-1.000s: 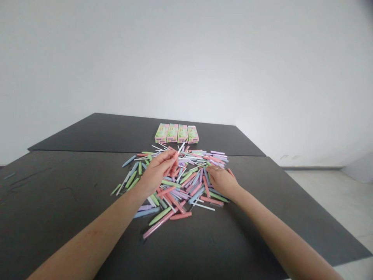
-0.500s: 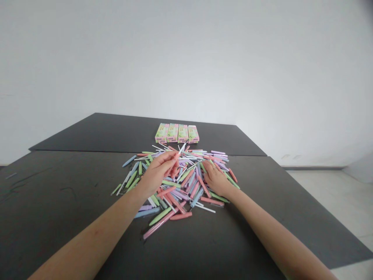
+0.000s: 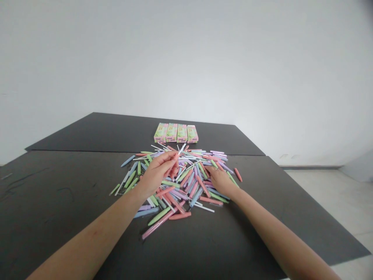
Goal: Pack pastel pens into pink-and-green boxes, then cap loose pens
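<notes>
My left hand [image 3: 160, 170] is raised over the left part of a loose heap of pen parts, its fingers pinched on thin white pen refills [image 3: 182, 147] that point up and away; how many cannot be told. My right hand [image 3: 222, 181] is low at the heap's right side, fingers bent down and closed among the pieces. What its fingertips grip, if anything, is hidden. Pink, green, blue and purple pen barrels lie around both hands, such as a green barrel [image 3: 159, 216] and a red barrel [image 3: 180, 216]. More white refills [image 3: 206, 209] are mixed in.
Several pastel boxes [image 3: 182, 133] marked 5 stand in a row behind the heap. Below them runs a seam between two dark table tops [image 3: 87, 171]. A single red piece [image 3: 238, 174] lies at the heap's right edge. A pale wall [image 3: 186, 58] rises behind the table.
My right hand has shifted slightly right and toward me, and a red piece at the heap's right edge has moved outward. My left hand keeps its pinch on the refills, nearly still.
</notes>
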`<state>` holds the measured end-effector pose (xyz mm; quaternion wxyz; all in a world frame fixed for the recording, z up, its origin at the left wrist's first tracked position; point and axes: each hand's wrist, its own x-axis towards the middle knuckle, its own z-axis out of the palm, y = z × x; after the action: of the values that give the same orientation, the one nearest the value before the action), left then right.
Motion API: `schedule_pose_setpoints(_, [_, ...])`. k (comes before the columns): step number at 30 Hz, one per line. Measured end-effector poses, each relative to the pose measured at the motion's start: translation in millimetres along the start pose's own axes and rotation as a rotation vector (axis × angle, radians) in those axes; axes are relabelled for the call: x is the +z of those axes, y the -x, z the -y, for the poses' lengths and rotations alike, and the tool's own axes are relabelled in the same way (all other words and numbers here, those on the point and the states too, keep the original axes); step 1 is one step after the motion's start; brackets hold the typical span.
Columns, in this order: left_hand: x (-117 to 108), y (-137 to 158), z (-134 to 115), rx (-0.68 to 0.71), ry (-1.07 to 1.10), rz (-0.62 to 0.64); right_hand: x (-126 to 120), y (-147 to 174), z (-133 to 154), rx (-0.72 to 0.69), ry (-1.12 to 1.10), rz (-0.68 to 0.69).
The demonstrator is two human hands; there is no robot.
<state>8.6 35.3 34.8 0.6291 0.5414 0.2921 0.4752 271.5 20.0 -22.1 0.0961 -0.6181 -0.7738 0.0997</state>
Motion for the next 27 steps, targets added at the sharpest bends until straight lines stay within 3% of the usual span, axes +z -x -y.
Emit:
schedule_pose_setpoints(6, [-1, 1, 1, 0.007, -0.029, 0.042, 4, 3, -7, -0.056, -0.008, -0.046])
schedule_pose_setpoints(9, [-2, 0, 2, 0.007, -0.044, 0.056, -2, -1, -31, 0.013, 0.04, -0.279])
schedule_pose_setpoints(12, [-2, 0, 3, 0.007, -0.047, 0.056, -11, -1, -67, 0.207, 0.118, -0.449])
schedule_pose_setpoints(15, [-3, -1, 5, 0.012, -0.062, 0.055, -12, 5, -98, 0.409, 0.223, -0.332])
schedule_pose_setpoints(18, [-4, -1, 7, 0.03, -0.096, 0.062, 0, 13, -110, 0.483, 0.231, -0.24])
schedule_pose_setpoints(22, [-3, -1, 7, 0.045, -0.108, 0.063, 18, 15, -102, 0.444, 0.224, -0.159])
schedule_pose_setpoints(27, [-2, -2, 7, 0.042, -0.098, 0.057, 21, 9, -86, 0.373, 0.229, -0.107])
